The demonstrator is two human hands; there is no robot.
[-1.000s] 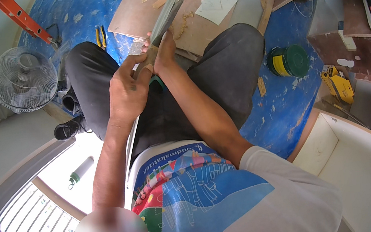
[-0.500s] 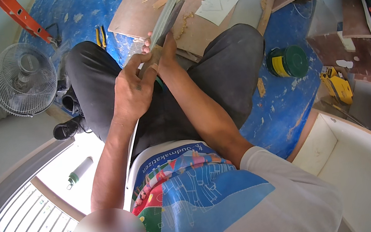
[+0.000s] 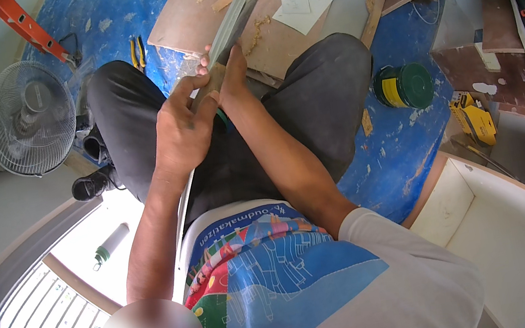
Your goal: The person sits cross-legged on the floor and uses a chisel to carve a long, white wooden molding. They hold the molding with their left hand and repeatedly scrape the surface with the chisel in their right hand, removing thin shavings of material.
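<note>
A long, thin, pale grey strip or board (image 3: pixel 235 27) runs lengthwise between my legs, from the far top down past my left forearm. My left hand (image 3: pixel 184 129) is closed at its near part, thumb and fingers pressed on the strip and a small brownish wooden piece (image 3: pixel 217 76) lying against it. Just beyond, my right hand (image 3: pixel 233 80) grips the strip from the right and beneath, its fingertips showing on the left side. The strip's underside and much of the right hand's grip are hidden.
Ahead lie brown plywood boards (image 3: pixel 186 14) with scraps and white paper (image 3: pixel 314 10). Pliers (image 3: pixel 137 52) rest on the blue floor covering (image 3: pixel 99 22). A fan (image 3: pixel 29 117) and an orange ladder (image 3: pixel 28 29) stand left; a green tub (image 3: pixel 404 87) and an open white box (image 3: pixel 495 224) are right.
Both hands keep their hold on the strip and look almost unmoved. The whole view has shifted slightly, so surrounding things sit a little further left.
</note>
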